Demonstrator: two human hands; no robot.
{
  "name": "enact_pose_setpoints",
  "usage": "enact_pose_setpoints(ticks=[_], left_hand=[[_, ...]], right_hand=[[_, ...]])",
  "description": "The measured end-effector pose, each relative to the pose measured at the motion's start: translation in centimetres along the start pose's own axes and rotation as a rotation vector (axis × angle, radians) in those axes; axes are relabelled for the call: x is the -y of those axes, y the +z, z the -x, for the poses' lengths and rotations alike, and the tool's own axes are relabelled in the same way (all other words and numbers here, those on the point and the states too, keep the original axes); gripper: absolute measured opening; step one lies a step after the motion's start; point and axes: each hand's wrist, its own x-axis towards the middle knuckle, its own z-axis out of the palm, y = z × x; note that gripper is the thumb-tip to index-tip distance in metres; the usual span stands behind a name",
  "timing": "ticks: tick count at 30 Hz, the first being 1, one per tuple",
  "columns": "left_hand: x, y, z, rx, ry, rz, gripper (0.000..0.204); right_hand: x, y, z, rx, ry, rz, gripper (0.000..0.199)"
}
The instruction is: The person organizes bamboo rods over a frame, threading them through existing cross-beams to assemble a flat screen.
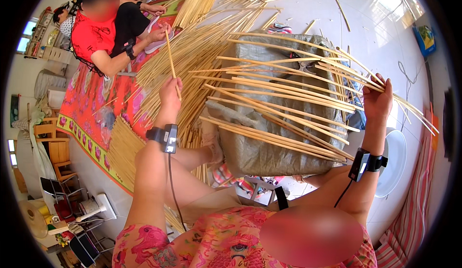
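Sticks laid in loose rows across a covered stand

They're slim, straight and pale straw-yellow, a few of them browner, and all about as thick as one another. Most run slantwise over the stand, some side by side in twos and threes, others crossing, their ends uneven and poking past both edges of its crinkled grey-green cover.

Above the right edge of the stand, the right hand has its fingers closed round a bundle, which splays out on either side of the grip. Left of the stand, the left hand is wrapped about the lower end of a single stick that points up toward a seated co-worker in red. Whether its tip touches that person's hand, I can't tell.

Among the sticks near the far edge of the stand lies a dark tool, partly covered. A broad heap of the same yellow sticks spreads left of the stand, over a red flowered mat. Right of the stand sits a pale basin.
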Motion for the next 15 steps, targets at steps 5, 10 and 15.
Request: enact_pose_setpoints(ticks=[5,10,15], left_hand=[[-1.2,3.4,2.1,-0.058,0.1,0.021,0.018],[-1.2,6.1,4.6,0.09,0.106,-0.253,0.026],[0.5,10.4,9.5,0.421,0.268,-0.702,0.024]], right_hand=[[0.1,0.1,0.1,-0.009,0.0,0.018,0.036],[0.1,0.1,0.1,0.028,0.004,-0.001,0.036],[0.1,0.3,0.3,0.026,0.016,0.002,0.036]])
